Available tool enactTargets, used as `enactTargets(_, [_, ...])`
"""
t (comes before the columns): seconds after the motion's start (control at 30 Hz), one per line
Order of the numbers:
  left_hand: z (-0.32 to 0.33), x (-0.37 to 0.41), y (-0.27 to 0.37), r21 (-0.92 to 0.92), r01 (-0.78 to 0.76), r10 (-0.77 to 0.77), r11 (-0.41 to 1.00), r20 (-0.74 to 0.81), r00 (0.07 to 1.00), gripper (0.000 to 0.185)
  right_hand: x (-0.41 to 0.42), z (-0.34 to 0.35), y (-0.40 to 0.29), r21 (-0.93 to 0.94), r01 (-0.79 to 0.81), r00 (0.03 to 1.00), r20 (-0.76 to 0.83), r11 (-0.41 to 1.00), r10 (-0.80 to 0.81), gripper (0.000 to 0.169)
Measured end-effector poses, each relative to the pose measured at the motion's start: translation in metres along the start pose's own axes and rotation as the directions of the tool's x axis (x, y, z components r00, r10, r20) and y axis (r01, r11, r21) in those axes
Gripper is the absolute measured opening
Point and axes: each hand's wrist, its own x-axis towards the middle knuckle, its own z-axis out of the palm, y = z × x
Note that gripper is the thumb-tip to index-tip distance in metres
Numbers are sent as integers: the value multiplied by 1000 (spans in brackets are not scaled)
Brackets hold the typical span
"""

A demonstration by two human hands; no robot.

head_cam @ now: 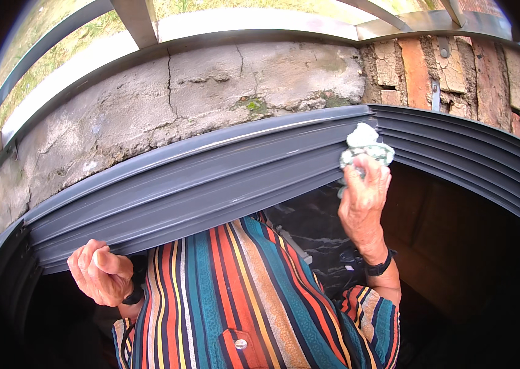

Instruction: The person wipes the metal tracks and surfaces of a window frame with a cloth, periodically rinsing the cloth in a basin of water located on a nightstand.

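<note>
A crumpled white and green cloth (367, 150) is pinched in the fingers of my right hand (367, 200). The cloth lies against the right-hand corner of a dark grey window frame (204, 177), where the grooved bottom track meets the side jamb (458, 152). At the left end of the track's inner edge is my left hand (102, 272), its fingers curled in. Nothing shows in that hand; whether it touches the edge is unclear.
Beyond the frame runs a cracked concrete ledge (195, 92) with a mossy patch. Bricks with rough mortar (449, 78) stand at the right. Metal security bars (135, 20) cross the outside, with grass behind. Below the track, a dark marbled surface (315, 230) shows beside my striped shirt.
</note>
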Motion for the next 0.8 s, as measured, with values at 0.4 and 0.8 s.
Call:
enactTargets(0.4, [4, 0, -3, -49, -38, 38, 998, 0, 999, 20, 35, 4, -86, 566, 432, 895, -176, 702, -409, 20])
enactTargets(0.8, [3, -2, -1, -33, 17, -17, 999, -6, 1000, 18, 12, -20, 65, 256, -124, 979, -126, 959, 160, 27])
